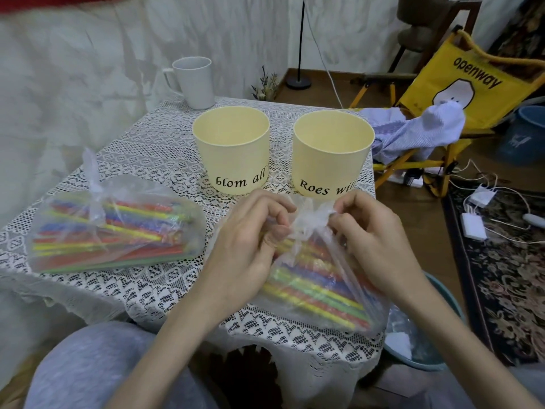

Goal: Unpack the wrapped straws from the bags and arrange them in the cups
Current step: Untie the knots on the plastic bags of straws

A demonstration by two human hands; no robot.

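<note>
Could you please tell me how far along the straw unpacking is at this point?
Nothing looks finished: both cream cups look empty. In hand: the left hand and right hand pinch the knot of the near bag. Left: the second bag lies tied on the table.

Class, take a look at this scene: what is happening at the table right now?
A person is working at the knotted top of a clear bag of coloured straws, pinching the plastic with the left hand and the right hand. A second bag of straws, tied shut, lies on the lace-covered table. Two cream cups stand behind the hands, with no straws showing in them. A white mug sits at the far edge.
</note>
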